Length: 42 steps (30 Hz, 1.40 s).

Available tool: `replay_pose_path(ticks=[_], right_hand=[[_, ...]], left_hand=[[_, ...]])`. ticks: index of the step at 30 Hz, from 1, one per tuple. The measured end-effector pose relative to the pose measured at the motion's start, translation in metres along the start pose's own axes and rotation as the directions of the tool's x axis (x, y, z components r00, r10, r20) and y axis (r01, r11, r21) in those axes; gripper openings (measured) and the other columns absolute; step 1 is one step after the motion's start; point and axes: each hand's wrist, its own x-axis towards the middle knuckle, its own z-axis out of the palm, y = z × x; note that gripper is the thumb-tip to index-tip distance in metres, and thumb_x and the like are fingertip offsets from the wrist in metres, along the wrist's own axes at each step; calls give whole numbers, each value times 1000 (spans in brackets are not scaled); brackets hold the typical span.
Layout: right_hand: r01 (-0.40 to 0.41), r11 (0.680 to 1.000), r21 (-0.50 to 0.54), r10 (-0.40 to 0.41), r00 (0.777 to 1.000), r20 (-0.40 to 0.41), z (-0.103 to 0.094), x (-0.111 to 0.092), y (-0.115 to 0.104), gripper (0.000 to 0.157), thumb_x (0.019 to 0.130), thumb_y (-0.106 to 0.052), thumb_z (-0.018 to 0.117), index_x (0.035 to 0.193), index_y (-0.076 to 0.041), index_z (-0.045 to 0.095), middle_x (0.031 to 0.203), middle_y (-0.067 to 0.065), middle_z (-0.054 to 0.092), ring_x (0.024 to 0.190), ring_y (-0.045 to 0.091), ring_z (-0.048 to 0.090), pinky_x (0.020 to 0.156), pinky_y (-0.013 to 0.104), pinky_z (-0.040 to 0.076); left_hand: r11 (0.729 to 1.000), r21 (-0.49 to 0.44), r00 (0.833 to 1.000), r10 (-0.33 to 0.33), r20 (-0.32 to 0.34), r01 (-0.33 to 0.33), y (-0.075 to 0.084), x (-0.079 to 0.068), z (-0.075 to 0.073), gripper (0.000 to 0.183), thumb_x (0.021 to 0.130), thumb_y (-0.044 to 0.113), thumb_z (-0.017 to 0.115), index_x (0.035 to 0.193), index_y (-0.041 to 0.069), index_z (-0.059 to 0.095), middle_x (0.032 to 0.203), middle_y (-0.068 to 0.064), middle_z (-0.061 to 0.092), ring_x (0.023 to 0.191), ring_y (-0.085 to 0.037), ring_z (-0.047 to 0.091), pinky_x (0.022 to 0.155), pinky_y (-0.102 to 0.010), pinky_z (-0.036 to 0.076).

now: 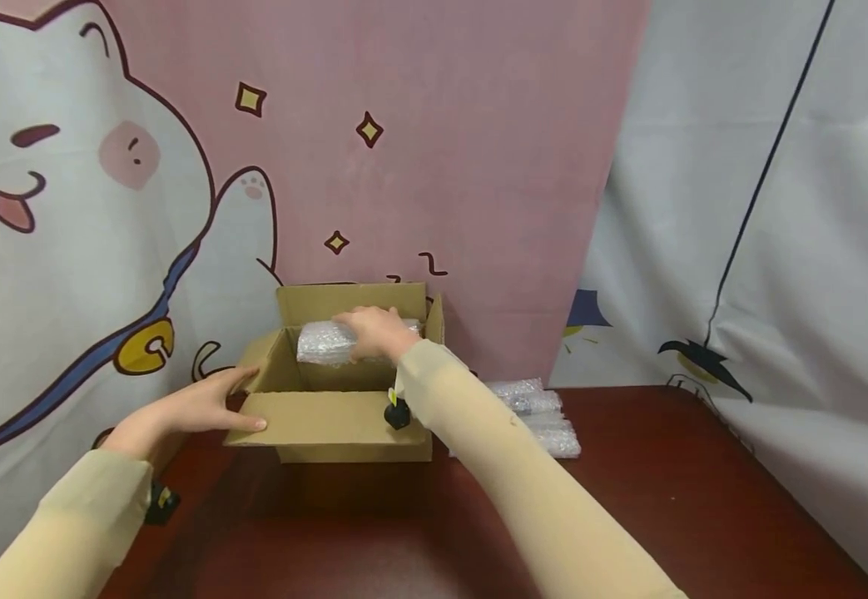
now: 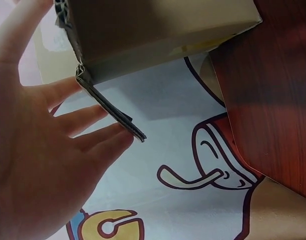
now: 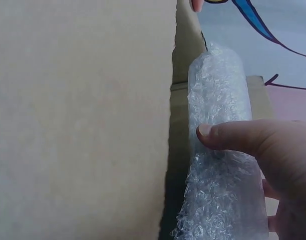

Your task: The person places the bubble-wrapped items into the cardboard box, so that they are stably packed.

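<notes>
Right hand (image 1: pixel 379 331) grips bubble-wrap roll (image 1: pixel 323 343) at mouth of open carton (image 1: pixel 354 454); left hand (image 1: pixel 200 404), spread, touches flaps (image 1: pixel 321 418).

Left fingers (image 2: pixel 90 117) touching box flap (image 2: pixel 107 103); printed cloth (image 2: pixel 157 125), reddish table (image 2: pixel 272 100) beyond.

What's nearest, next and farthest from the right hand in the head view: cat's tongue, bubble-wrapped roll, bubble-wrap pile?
1. Bubble-wrapped roll: in the right hand.
2. Bubble-wrap pile: on the table, right side.
3. Cat's tongue: on the backdrop, far left.
</notes>
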Motion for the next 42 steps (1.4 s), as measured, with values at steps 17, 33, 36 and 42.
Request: replay_pose_path(ticks=[17,33,36,42], right_hand=[[-6,1000,-21,6,1000,25,7,8,4,83,78,-25,83,149,-30,41,147,-2,45,133,21,42,108,58,26],[21,1000,-8,-21,999,32,11,11,6,80,80,-27,82,149,-28,41,145,-2,47,132,19,43,107,51,32],[33,999,3,-33,999,24,10,12,8,77,82,-27,80,148,-25,43,145,-2,47,131,19,44,105,47,37],[30,998,57,-33,998,49,13,12,12,75,83,-28,79,148,-25,43,148,0,44,133,20,43,104,39,40]], left_hand=[[1000,-15,1000,-23,18,24,0,2,-1,99,79,42,79,142,-16,29,141,-36,36,128,-52,37,99,-62,35],[1000,-11,999,-28,17,28,1,3,-1,100,78,43,79,142,-15,29,141,-36,36,129,-52,34,100,-63,34],[999,-18,999,-32,25,32,1,4,-2,100,79,43,78,142,-16,29,141,-36,36,129,-52,35,100,-62,34],[999,-32,998,-33,51,35,3,5,-4,99,80,43,78,142,-17,28,141,-37,36,129,-52,35,100,-62,34]])
